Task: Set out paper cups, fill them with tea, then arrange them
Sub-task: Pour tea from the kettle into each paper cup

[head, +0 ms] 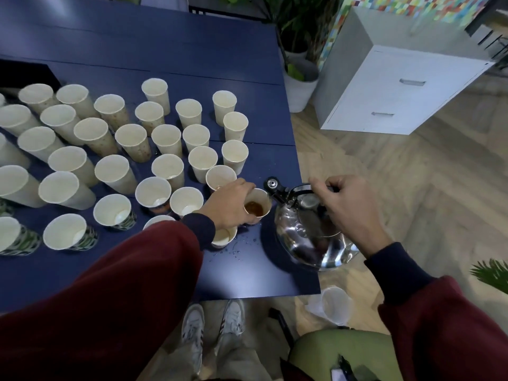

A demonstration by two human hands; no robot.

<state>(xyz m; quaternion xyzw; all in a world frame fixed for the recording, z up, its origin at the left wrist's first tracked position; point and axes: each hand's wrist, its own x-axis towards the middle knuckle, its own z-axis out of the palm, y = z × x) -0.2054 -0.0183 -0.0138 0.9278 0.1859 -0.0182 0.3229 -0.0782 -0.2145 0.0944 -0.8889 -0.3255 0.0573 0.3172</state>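
My left hand (pixel 233 206) grips a cup (pixel 260 196) with tea just beside the right edge of the table (pixel 165 50). My right hand (pixel 349 207) grasps the handle of the kettle (pixel 302 240), which crosses that edge. The other cups (pixel 132 138) crowd the left part; a wooden floor (pixel 412 182) lies to the right.

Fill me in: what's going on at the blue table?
A person is filling cups with tea. The left hand holds a paper cup partly full of brown tea, and the right hand grips the handle of a steel kettle, whose spout sits at that cup's rim. Dozens of other cups stand on the table, most looking empty. Droplets lie near the kettle.
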